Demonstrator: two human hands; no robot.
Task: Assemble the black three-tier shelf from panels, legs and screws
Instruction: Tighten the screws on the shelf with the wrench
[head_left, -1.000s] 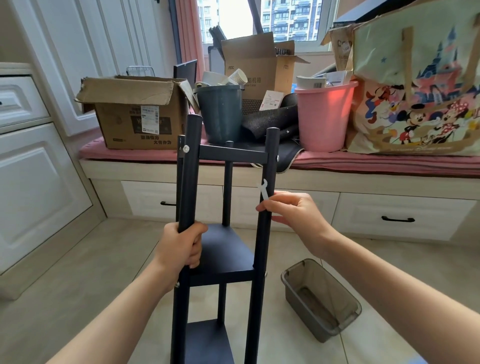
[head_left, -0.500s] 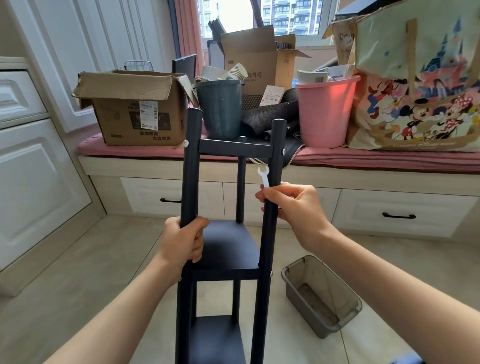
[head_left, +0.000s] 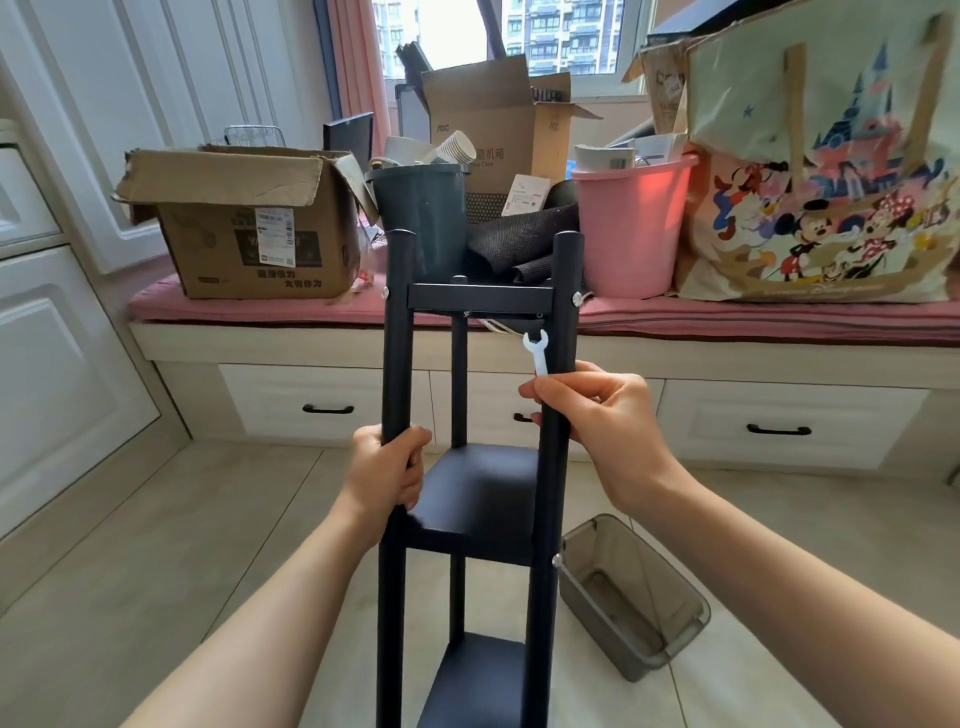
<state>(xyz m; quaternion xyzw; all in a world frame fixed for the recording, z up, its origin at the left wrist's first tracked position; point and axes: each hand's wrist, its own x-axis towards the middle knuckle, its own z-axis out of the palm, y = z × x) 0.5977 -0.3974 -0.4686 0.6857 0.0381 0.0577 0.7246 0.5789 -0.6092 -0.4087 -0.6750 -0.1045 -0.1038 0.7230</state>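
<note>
A tall black three-tier shelf of flat panels and round metal legs (head_left: 480, 499) stands upright on the pale tiled floor (head_left: 156, 545), just in front of the person. The left hand (head_left: 387, 475) has its fingers wrapped tight around the near left leg (head_left: 397, 338), just above the middle panel. The right hand (head_left: 605, 415) curls around the near right leg (head_left: 561, 332) while its fingertips pinch a small white flat spanner (head_left: 537, 353), whose open end points up towards a silver screw (head_left: 577, 298) at the top tier. A grey translucent plastic bin (head_left: 631, 597) lies on the floor to the right of the shelf.
</note>
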